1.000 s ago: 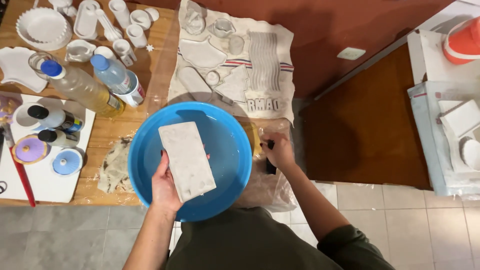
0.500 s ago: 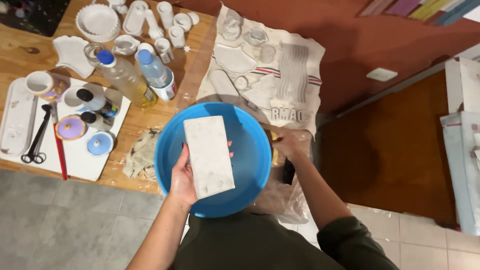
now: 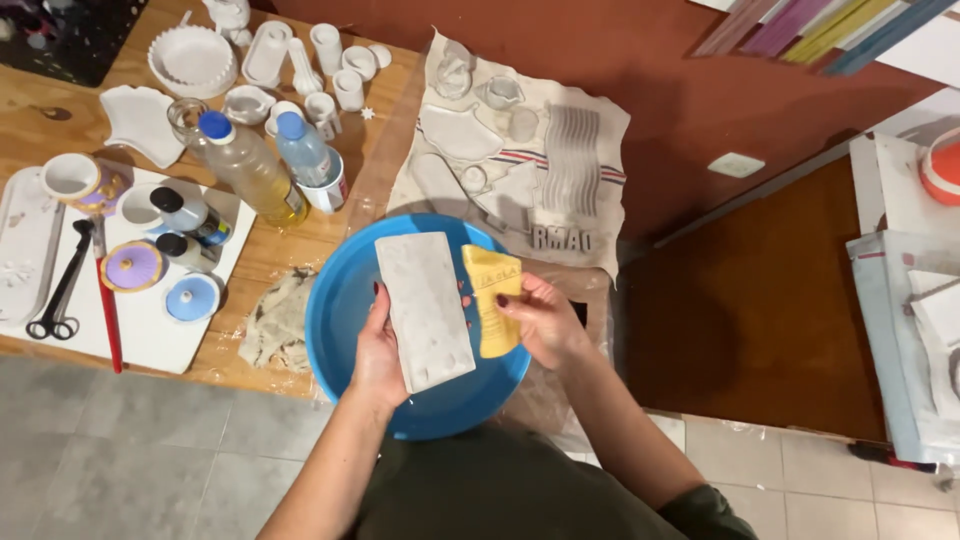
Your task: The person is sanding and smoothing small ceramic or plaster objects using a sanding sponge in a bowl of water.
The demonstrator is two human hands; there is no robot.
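- A wooden table [image 3: 60,130] stands against a dark red wall [image 3: 680,90], with grey tiled floor below it.
- A round blue basin [image 3: 345,310] sits at the table's near edge, just in front of the person.
- The left hand [image 3: 378,350] is closed around the lower end of a pale grey rectangular slab [image 3: 424,310], fingers wrapped on its left edge, holding it tilted above the basin.
- The right hand [image 3: 540,320] grips a yellow sponge [image 3: 492,300], fingers curled over it; the sponge's left edge is touching or just beside the slab's right side, also over the basin.
- Left of the basin lies a crumpled rag [image 3: 275,320].
- Further left, a white board [image 3: 150,330] carries small jars, and black scissors [image 3: 55,295] lie on a tray beside it.
- Two plastic bottles [image 3: 305,160] with blue caps stand behind the basin.
- White ceramic pieces [image 3: 190,60] crowd the far left of the table.
- A cloth [image 3: 560,170] with more pale pieces lies behind the basin to the right.
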